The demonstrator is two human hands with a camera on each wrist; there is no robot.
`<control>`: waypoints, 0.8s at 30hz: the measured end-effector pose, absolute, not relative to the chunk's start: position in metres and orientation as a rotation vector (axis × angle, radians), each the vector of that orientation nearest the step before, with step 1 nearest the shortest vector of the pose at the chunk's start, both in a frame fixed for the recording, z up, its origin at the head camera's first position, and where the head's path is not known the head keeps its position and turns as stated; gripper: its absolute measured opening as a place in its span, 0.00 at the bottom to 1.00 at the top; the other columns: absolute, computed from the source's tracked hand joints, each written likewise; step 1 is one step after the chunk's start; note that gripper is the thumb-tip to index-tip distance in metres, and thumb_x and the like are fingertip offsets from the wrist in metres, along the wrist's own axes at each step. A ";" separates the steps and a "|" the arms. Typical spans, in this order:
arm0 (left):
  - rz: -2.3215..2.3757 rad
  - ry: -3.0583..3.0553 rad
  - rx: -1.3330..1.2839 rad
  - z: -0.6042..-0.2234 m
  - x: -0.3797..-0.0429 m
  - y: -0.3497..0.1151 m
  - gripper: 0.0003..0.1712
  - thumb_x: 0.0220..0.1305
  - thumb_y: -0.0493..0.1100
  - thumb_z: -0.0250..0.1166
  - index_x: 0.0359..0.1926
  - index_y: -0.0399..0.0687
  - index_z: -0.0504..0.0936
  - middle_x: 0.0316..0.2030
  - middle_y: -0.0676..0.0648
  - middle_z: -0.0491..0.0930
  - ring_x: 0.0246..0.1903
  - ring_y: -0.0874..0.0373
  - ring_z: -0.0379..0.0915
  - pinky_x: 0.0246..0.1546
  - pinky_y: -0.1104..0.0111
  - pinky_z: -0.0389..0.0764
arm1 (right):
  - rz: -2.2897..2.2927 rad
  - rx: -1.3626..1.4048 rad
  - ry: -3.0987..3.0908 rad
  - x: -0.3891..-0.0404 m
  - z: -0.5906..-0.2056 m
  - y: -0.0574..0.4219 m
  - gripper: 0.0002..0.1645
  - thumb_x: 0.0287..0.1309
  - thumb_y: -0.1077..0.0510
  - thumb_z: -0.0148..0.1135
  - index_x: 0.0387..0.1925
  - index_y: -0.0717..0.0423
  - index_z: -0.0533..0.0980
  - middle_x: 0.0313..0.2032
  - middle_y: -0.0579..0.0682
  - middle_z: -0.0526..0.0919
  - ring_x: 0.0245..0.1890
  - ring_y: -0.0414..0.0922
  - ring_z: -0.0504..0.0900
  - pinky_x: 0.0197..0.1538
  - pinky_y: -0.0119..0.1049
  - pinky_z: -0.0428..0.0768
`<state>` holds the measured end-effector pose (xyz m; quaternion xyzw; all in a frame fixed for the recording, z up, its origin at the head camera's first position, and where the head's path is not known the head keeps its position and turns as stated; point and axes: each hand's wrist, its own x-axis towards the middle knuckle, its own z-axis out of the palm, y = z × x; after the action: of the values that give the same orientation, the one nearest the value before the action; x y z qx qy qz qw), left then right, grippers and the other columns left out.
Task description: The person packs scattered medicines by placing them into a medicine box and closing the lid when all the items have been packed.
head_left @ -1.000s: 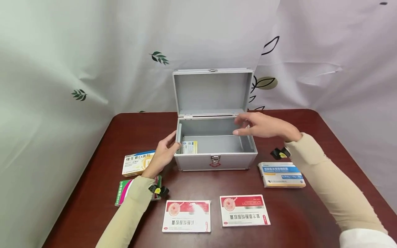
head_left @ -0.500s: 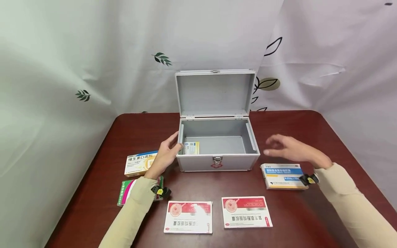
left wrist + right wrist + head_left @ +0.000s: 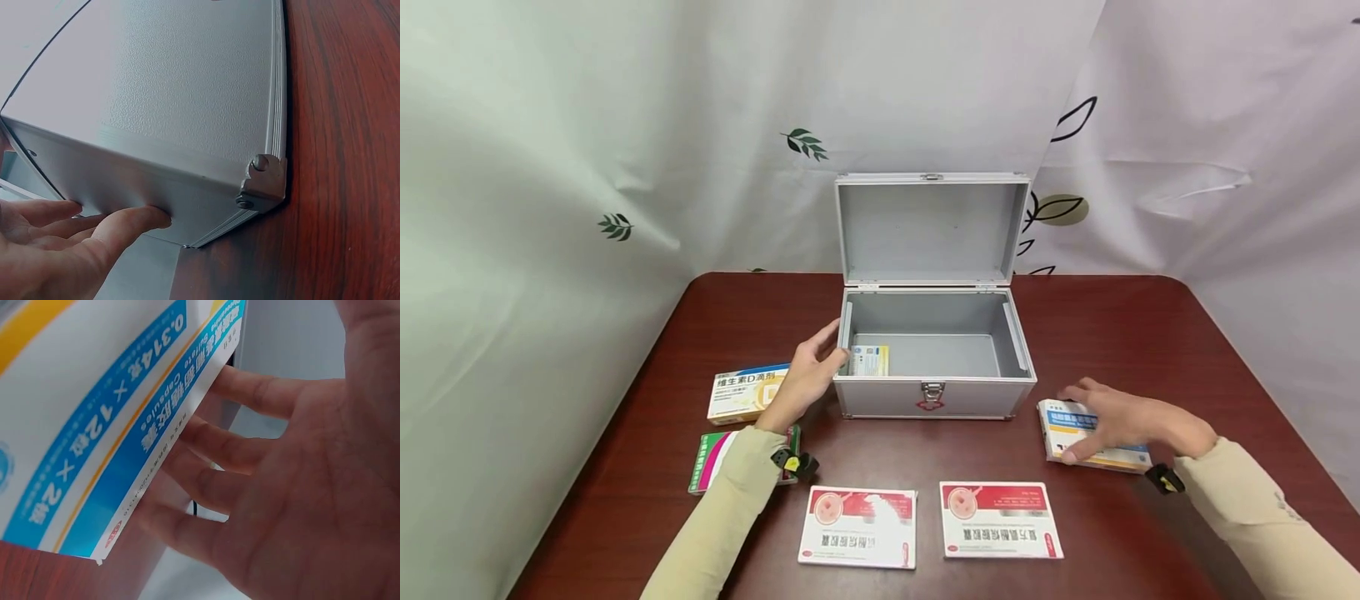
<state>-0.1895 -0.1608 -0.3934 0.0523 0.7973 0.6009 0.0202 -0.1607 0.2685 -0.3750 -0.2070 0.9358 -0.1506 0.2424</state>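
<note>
My left hand (image 3: 805,379) holds the left wall of the open silver metal case (image 3: 880,400), thumb at the rim. In the left wrist view its fingers (image 3: 128,225) touch the outer side. A yellow-and-white box (image 3: 869,361) is inside the case at the left. To the right of the case, my right hand (image 3: 1123,421) spans a blue-and-white medicine box (image 3: 1060,427), fingers at the far edge and thumb at the near edge. In the right wrist view, the fingers (image 3: 219,444) reach along that medicine box's printed edge; the thumb's tip is out of that view.
Two red-and-white medicine boxes (image 3: 857,533) lie in front of the case. On the left are a vitamin D drops box (image 3: 737,396) and a green-and-magenta box (image 3: 709,458), partly under the left arm. The lid (image 3: 932,233) stands raised before a white curtain (image 3: 925,83).
My right hand has moved from over the case, right and toward me, down onto the blue-and-white medicine box, which is now slightly turned. The left hand has stayed on the case.
</note>
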 end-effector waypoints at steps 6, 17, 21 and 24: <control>1.858 2.477 0.135 -0.394 -0.189 -0.161 0.33 0.60 0.41 0.54 0.67 0.51 0.60 0.65 0.48 0.61 0.59 0.56 0.62 0.56 0.60 0.67 | -0.332 -0.562 2.570 -0.156 -0.376 0.264 0.61 0.26 0.33 0.74 0.61 0.61 0.63 0.53 0.60 0.64 0.48 0.54 0.66 0.45 0.49 0.71; 1.861 2.470 0.136 -0.390 -0.188 -0.159 0.33 0.61 0.40 0.54 0.68 0.50 0.60 0.65 0.47 0.60 0.59 0.56 0.61 0.58 0.60 0.65 | -0.259 -0.525 2.570 -0.153 -0.375 0.263 0.62 0.22 0.40 0.78 0.62 0.55 0.59 0.53 0.58 0.62 0.49 0.55 0.63 0.43 0.53 0.71; 1.843 2.484 0.128 -0.390 -0.188 -0.160 0.33 0.61 0.41 0.54 0.68 0.50 0.60 0.65 0.47 0.60 0.61 0.56 0.57 0.61 0.58 0.61 | -0.260 -0.548 2.596 -0.154 -0.377 0.266 0.61 0.22 0.41 0.78 0.59 0.57 0.59 0.49 0.56 0.64 0.47 0.54 0.64 0.43 0.50 0.71; 1.811 2.518 0.114 -0.394 -0.189 -0.161 0.33 0.60 0.43 0.55 0.68 0.53 0.60 0.65 0.49 0.60 0.63 0.57 0.55 0.62 0.57 0.58 | -0.264 -0.580 2.617 -0.157 -0.378 0.267 0.59 0.22 0.40 0.78 0.56 0.59 0.59 0.46 0.54 0.66 0.45 0.52 0.65 0.43 0.48 0.71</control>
<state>-0.1893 -0.1607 -0.3939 0.0369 0.8112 0.5833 0.0192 -0.1569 0.2670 -0.3777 -0.2099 0.9474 -0.0955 0.2220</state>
